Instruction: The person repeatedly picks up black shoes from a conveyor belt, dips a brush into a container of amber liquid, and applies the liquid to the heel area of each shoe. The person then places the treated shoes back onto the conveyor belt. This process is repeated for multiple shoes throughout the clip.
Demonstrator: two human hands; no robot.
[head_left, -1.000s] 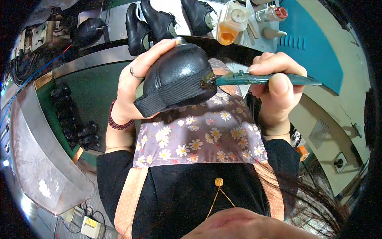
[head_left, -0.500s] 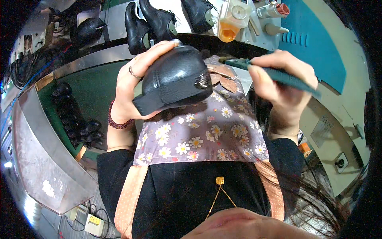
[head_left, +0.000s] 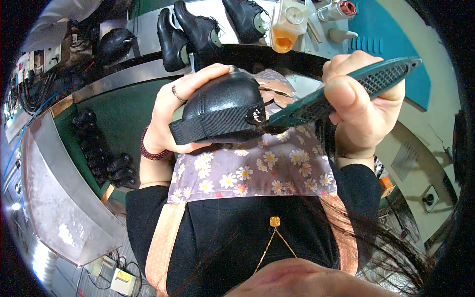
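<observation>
My left hand (head_left: 166,111) is wrapped round a black leather shoe (head_left: 222,99), thumb and fingers gripping it from its left side. A ribbed black band (head_left: 213,123) runs along the shoe's side facing me. At the band's right end a small patch looks glossy and white-speckled. In my right hand (head_left: 363,109) is a brush with a dark green, cross-hatched handle (head_left: 381,79); the handle points up to the right. Its lower end is at the shoe's right edge, beside the glossy patch. Whether the bristles touch the shoe is hard to see.
Several black lace-up shoes (head_left: 198,29) stand on the far bench. Right of them is a translucent container (head_left: 292,20) with amber liquid, then a red-capped bottle (head_left: 341,10) and a white nozzle (head_left: 342,35). More black shoes (head_left: 89,138) lie in the green space at left.
The brush has swung down from beyond the shoe to its right edge, its handle tilting up to the right. My left hand and the shoe have shifted slightly toward me.
</observation>
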